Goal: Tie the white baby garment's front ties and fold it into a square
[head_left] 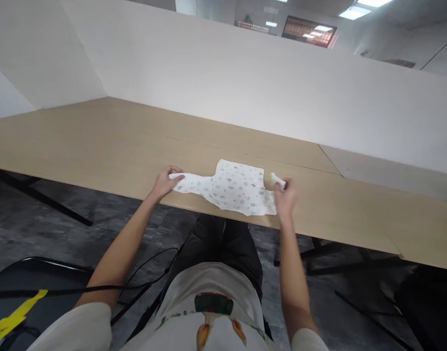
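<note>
A small white shirt (240,187) with a scattered dark print lies spread near the front edge of the table. Its one long sleeve stretches out to the left, where my left hand (165,181) pinches the end between thumb and fingers. On the other side my right hand (286,197) grips a folded bit of the white cloth, lifted a little off the wood. That hand hides part of the shirt's right side, so how the fold joins the rest is hard to see.
The light wood table (99,141) runs across the view, backed by a white partition (223,73). A black chair (36,278) with a yellow strap (16,317) stands lower left. Black cables (150,282) run beside my left arm. Dark table legs (340,263) show below.
</note>
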Motion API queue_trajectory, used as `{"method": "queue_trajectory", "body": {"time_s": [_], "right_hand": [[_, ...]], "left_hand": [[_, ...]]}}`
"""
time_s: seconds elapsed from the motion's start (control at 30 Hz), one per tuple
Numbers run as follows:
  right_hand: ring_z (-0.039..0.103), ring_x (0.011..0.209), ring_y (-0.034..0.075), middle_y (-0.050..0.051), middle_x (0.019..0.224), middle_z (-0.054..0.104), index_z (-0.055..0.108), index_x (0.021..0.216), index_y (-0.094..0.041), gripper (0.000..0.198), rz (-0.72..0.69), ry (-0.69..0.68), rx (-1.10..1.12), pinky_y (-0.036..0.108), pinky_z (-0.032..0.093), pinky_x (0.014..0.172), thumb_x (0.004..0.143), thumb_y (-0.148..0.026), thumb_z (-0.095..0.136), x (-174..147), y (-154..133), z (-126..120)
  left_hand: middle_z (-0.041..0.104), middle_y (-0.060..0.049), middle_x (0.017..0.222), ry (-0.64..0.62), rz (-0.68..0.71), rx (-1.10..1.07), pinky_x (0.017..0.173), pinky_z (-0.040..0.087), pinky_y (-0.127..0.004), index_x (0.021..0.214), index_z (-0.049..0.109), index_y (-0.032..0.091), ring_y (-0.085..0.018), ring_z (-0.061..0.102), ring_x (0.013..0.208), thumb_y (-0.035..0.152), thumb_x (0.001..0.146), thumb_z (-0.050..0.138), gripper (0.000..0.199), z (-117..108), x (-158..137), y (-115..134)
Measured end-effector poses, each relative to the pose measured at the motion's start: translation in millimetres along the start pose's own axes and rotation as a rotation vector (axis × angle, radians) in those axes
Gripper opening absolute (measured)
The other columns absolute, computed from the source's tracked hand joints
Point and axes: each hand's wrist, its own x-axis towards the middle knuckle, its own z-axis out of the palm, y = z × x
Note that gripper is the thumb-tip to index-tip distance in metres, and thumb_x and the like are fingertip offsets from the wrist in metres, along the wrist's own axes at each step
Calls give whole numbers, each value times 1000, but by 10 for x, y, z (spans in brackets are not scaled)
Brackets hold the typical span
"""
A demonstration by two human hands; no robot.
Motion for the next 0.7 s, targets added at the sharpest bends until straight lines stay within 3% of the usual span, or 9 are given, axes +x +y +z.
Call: {"method": "queue_trajectory", "body": {"time_s": [0.1, 0.23, 0.4, 0.47, 0.53, 0.6, 0.7], "right_hand": [[59, 85, 23, 13, 102, 65, 53, 115, -14, 33, -70, -120, -6, 29, 42, 73, 85, -22, 39, -258, -473, 429], [60, 91, 25, 11, 102, 65, 46, 128, -15, 41, -126, -364, -142, 32, 44, 72, 88, -19, 41, -640, -762, 748], [55, 111, 26, 14, 118, 61, 51, 128, -16, 40, -481, -449, -112, 37, 45, 88, 94, -31, 35, -1533, -915, 607], [57, 108, 24, 12, 113, 63, 55, 122, -19, 37, -637, -574, -67, 35, 46, 90, 95, -32, 34, -1956, -936, 537], [63, 94, 22, 7, 102, 68, 60, 114, -22, 32, -744, -777, -73, 33, 49, 79, 94, -33, 38, -2296, -907, 518], [65, 82, 21, 4, 94, 70, 63, 104, -23, 26, -826, -949, -127, 31, 49, 66, 92, -34, 43, -2507, -829, 544], [66, 78, 21, 3, 91, 71, 65, 96, -21, 25, -889, -1062, -216, 29, 46, 59, 90, -37, 47, -2613, -681, 594]], "left_hand": [[63, -8, 104, 48, 0, -79, 89, 47, -33, 114, 52, 16, -22, 59, 98, 39, 65, 70, 57, -1, -9, 33], [64, -7, 96, 27, -28, -91, 84, 48, -33, 124, 49, 17, -22, 60, 93, 35, 63, 73, 69, -8, -20, 46], [61, -2, 81, 37, -89, -93, 67, 49, -30, 128, 46, 17, -18, 59, 72, 33, 64, 75, 72, 1, -11, 58], [60, -3, 81, 26, -156, -171, 62, 49, -29, 132, 41, 16, -17, 59, 69, 30, 66, 75, 76, 37, 18, 148], [60, -4, 86, 20, -185, -252, 61, 50, -28, 135, 34, 15, -17, 60, 69, 27, 68, 73, 79, 117, 58, 317], [59, -5, 91, 6, -109, -252, 61, 49, -25, 135, 34, 16, -15, 59, 72, 24, 68, 73, 78, 262, 88, 562], [59, -5, 97, -139, 106, -188, 63, 49, -23, 133, 39, 18, -13, 57, 72, 22, 70, 71, 71, 614, 48, 1005]]}}
